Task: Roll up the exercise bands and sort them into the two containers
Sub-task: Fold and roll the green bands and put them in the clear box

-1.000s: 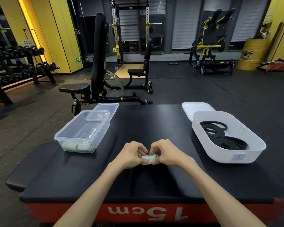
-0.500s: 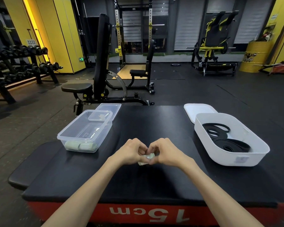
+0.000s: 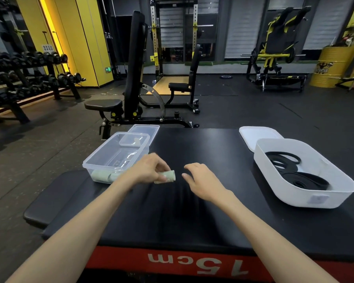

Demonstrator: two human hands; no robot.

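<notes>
Left hand: fingers and thumb curled round a rolled pale green band, held over the bench beside the clear container's near right corner.
Right hand: fingers loosely bent and holding nothing, just beside the roll's free end and apart from it.
Clear container: on the left of the bench; pale green rolls lie against its near wall, partly hidden by the left wrist.
Clear lid: flat, right behind the clear container.
White container: on the right of the bench, well apart from both hands.
Black bands: coiled inside the white container.
White lid: flat behind the white container, its near edge hidden by it.
Bench front: red, marked "15cm".
</notes>
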